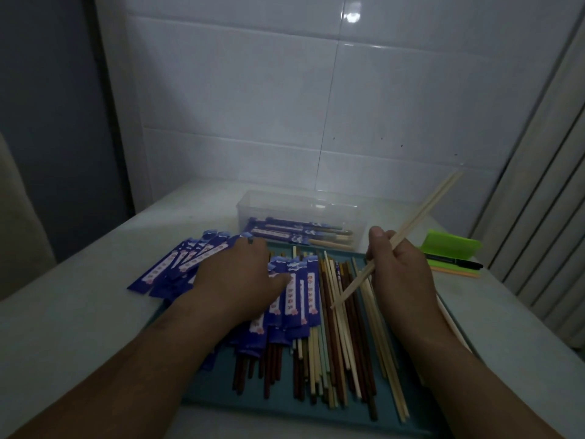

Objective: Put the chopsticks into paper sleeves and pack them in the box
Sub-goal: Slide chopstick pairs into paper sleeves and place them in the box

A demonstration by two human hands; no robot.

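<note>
Your right hand [399, 267] has its fingers curled round a pale pair [421, 213] of chopsticks, gripping it near the lower third. The long ends point up and away to the right, and the short ends hang over the tray [221, 388].

Your left hand [234, 274] is lying flat on the blue sleeves [297, 296], fingers spread and relaxed. It's pressing on the pile and not really gripping anything, though the thumb touches one sleeve. Some sleeves fan out off the tray's left edge onto the table [79, 312]. The rest lie over the loose chopsticks [335, 343], a mix of pale and dark brown ones running lengthwise down the tray.

The clear box [304, 201] sits just behind the tray, with a few sleeved sets [285, 231] lying flat in it. Off to the right there's a black pen [452, 259] beside a green thing [449, 245]. It's pretty dim, so I can't tell what that is.
</note>
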